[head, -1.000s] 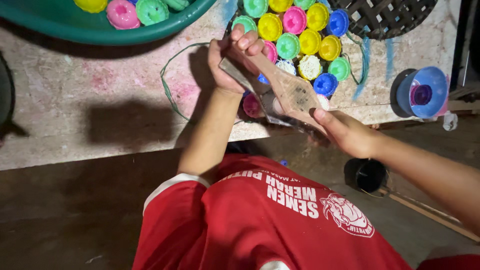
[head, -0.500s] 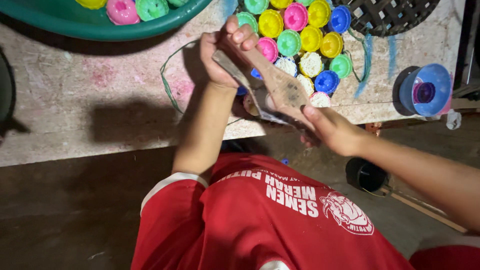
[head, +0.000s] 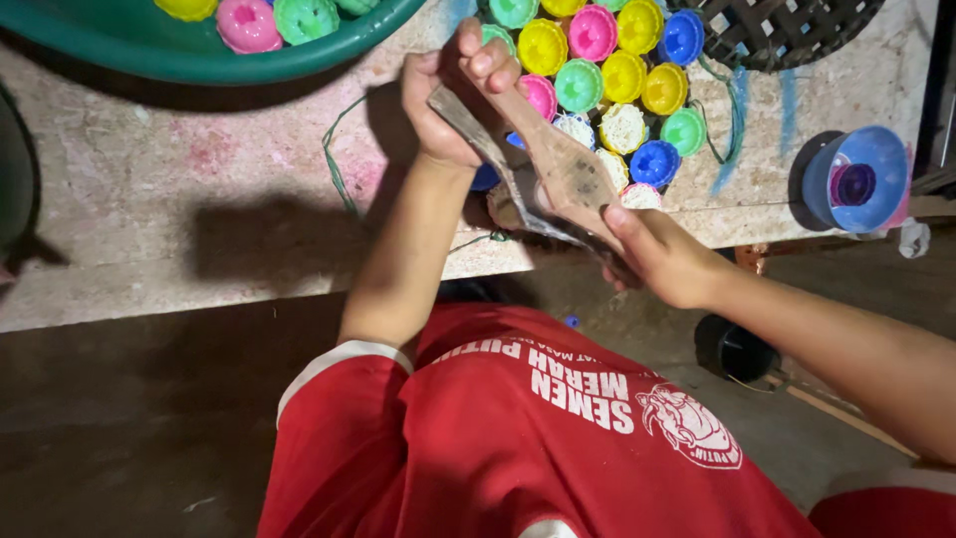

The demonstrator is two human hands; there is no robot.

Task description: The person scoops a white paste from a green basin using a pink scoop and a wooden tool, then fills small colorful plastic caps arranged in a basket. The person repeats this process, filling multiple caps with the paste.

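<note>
My left hand [head: 448,95] grips the far end of a flat wooden paddle [head: 558,169] that lies together with a dark thin blade-like piece [head: 498,164], held above the table's front edge. My right hand [head: 662,254] holds the near end of the same paddle, fingers wrapped around it. Just beyond the paddle lie several small fluted moulds [head: 597,70] in pink, yellow, green, blue and white, packed side by side on the table. I wear a red shirt [head: 538,438].
A green basin [head: 199,60] with more coloured moulds sits at the back left. A blue funnel-like cup [head: 856,179] stands at the right on the stained table [head: 149,199]. A dark lattice basket [head: 787,30] is at the back right. A black cup [head: 742,349] sits on the floor.
Both hands have lifted the paddle slightly up and left, tilting it steeper; my left hand has shifted higher over the moulds.
</note>
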